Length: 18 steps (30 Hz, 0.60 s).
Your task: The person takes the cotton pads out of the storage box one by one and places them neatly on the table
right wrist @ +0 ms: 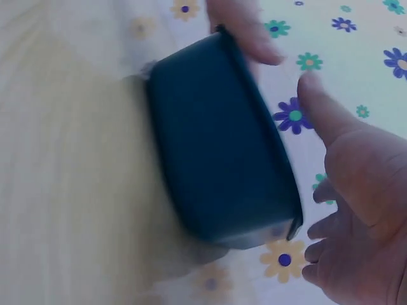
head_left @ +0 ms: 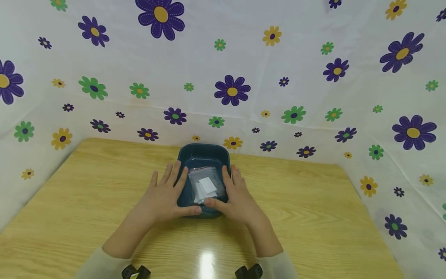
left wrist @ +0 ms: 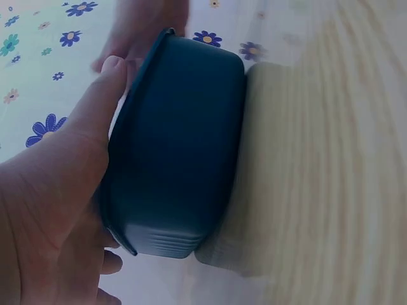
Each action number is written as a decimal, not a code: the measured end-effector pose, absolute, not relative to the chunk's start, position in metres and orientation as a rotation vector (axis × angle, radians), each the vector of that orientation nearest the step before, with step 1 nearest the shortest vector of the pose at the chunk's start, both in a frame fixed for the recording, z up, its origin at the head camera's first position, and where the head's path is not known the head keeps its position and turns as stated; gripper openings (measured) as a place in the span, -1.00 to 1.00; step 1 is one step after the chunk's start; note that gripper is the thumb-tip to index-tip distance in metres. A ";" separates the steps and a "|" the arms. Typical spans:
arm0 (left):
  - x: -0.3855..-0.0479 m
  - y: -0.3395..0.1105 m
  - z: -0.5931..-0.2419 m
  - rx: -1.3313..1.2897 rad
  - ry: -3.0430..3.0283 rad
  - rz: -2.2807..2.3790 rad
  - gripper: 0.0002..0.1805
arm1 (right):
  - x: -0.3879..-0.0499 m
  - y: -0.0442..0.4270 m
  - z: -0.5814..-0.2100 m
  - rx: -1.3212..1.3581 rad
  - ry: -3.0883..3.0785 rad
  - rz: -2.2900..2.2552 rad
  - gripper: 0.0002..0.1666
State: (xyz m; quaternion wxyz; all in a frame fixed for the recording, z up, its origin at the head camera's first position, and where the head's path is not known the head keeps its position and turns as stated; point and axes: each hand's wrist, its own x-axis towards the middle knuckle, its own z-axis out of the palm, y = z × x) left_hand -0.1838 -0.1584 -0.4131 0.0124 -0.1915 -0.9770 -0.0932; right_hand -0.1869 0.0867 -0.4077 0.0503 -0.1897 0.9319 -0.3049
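Where the bin (head_left: 202, 151) is: on the worktop (head_left: 87, 186), toward its far edge, between the two hands, with its open side up.
Bag (head_left: 211, 171): clear, lying inside the bin, a white slip (head_left: 208, 185) showing in it; whether more than one bag lies there I cannot tell.
Left hand (head_left: 166, 199): fingers wide and mostly straight, spread at the bin's left rim, thumb reaching over the near end; it holds nothing, and whether it touches the rim is unclear.
Right hand (head_left: 238, 195): fingers along the right side, thumb well out from them and overlapping the near right corner in the head view; nothing is gripped, and the right wrist view shows a gap between fingers and bin.
Step in hand: seemingly placing or squaring the bin, since both hands frame it and neither reaches for the bag.
Next move: adjusting the bin would call for even contact on both sides; leaving it would call for lifting the hands clear without knocking the rim.
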 end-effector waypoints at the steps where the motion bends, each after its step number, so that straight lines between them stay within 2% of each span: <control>1: -0.183 -0.158 -0.414 -0.604 -3.041 -0.301 0.38 | -0.189 0.086 -0.405 -0.590 2.842 -0.968 0.26; 9: -0.183 -0.158 -0.422 -0.602 -3.049 -0.360 0.37 | -0.199 0.069 -0.397 -0.739 2.844 -1.192 -0.14; 15: -0.183 -0.161 -0.417 -0.587 -3.047 -0.376 0.38 | -0.200 0.053 -0.401 -0.814 2.887 -1.051 -0.25; 18: -0.180 -0.162 -0.416 -0.567 -3.057 -0.387 0.39 | -0.198 0.044 -0.404 -0.818 2.947 -0.812 -0.28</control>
